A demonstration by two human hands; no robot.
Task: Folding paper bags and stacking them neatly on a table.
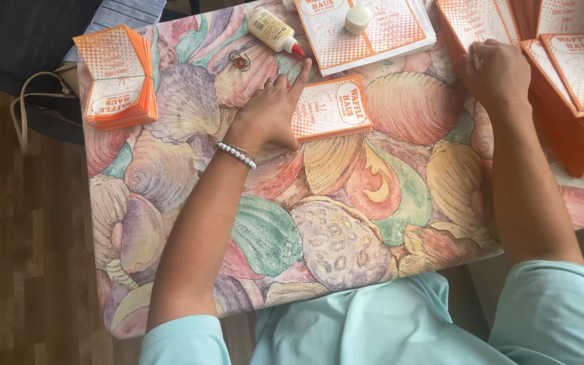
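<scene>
My left hand (275,101) lies flat on the seashell-patterned tablecloth (319,230), its fingers spread and touching the left edge of a small folded orange-and-white paper carton (332,108). My right hand (498,67) rests with curled fingers on a stack of flat orange-and-white cartons (471,20) at the far right; whether it grips one is unclear. A white bead bracelet circles my left wrist.
A finished stack of folded cartons (116,78) sits at the table's left corner. A glue bottle with a red tip (273,29) lies near the back, next to a larger printed sheet (373,30) with a small round lid on it. More carton stacks (576,88) fill the right edge.
</scene>
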